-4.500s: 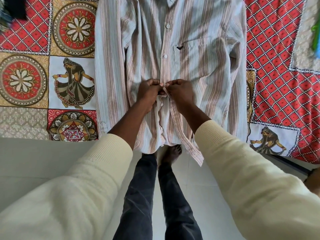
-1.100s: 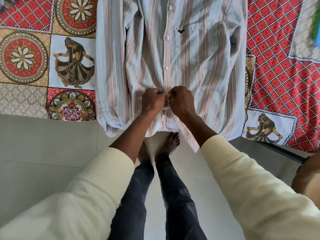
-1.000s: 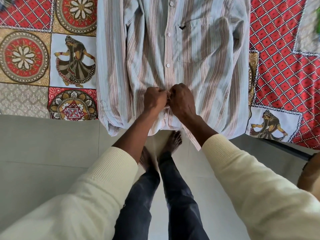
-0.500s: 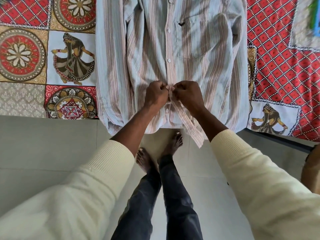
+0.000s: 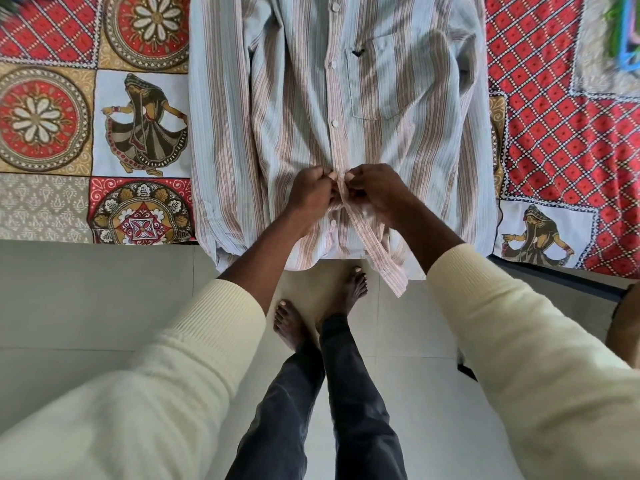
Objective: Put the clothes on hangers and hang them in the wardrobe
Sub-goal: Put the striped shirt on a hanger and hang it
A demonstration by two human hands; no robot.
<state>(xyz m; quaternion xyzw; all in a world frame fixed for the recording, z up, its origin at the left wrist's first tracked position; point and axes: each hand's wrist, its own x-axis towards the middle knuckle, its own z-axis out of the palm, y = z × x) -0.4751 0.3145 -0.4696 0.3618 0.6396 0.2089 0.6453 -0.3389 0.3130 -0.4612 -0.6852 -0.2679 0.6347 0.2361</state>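
- The striped shirt [image 5: 398, 109] lies face up on the patterned bedspread [image 5: 561, 126], its hem hanging over the bed edge.
- The left hand [image 5: 310, 195] and right hand [image 5: 375, 190] are both pinched closed on the shirt's button placket [image 5: 341, 188], either side of a lower button.
- Likely slip: the button misses its hole, or goes into the wrong one, since the loose lower placket end [image 5: 384, 258] dangles skewed.
- No hanger or wardrobe is in view; the bedspread beside the shirt is bare, and nothing blocks the hands.
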